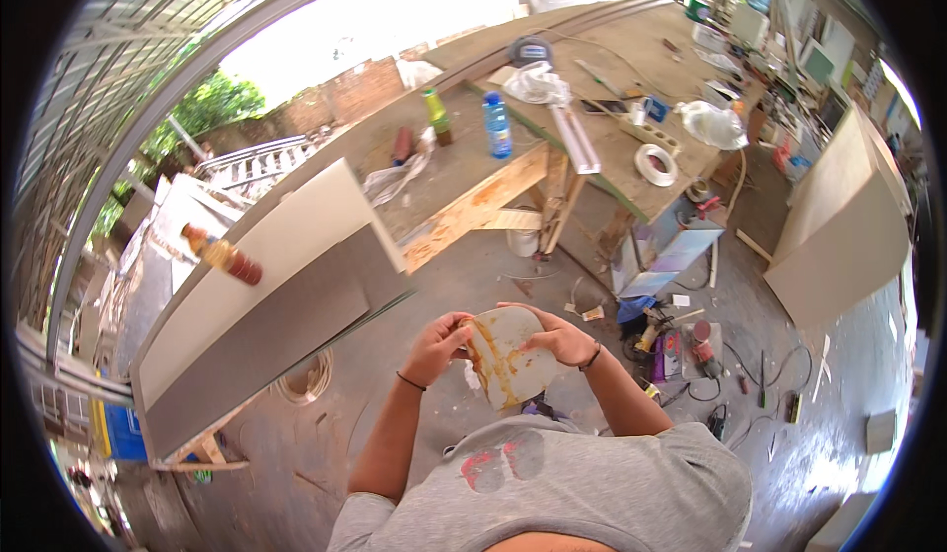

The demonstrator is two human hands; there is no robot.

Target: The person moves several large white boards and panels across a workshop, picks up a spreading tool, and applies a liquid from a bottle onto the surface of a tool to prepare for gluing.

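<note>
A thin pale board (pixel 521 367) with rounded corners is held up in front of my grey shirt. Yellow-brown smears run across its face, thickest along the left edge. My left hand (pixel 434 348) pinches that left edge between thumb and fingers. On the opposite side, my right hand (pixel 558 339) grips the upper right part, thumb on the face and the other fingers behind, partly hidden. Below my left hand a small white scrap shows beside the board; I cannot tell if it touches it.
Ahead stands a workbench (pixel 464 182) with a blue-capped water bottle (pixel 497 128), a green bottle (pixel 437 118) and a tape roll (pixel 656 165). At left, a brown bottle (pixel 225 256) is on a white panel (pixel 286 226). Power tools (pixel 703 350) and cables lie on the floor, right.
</note>
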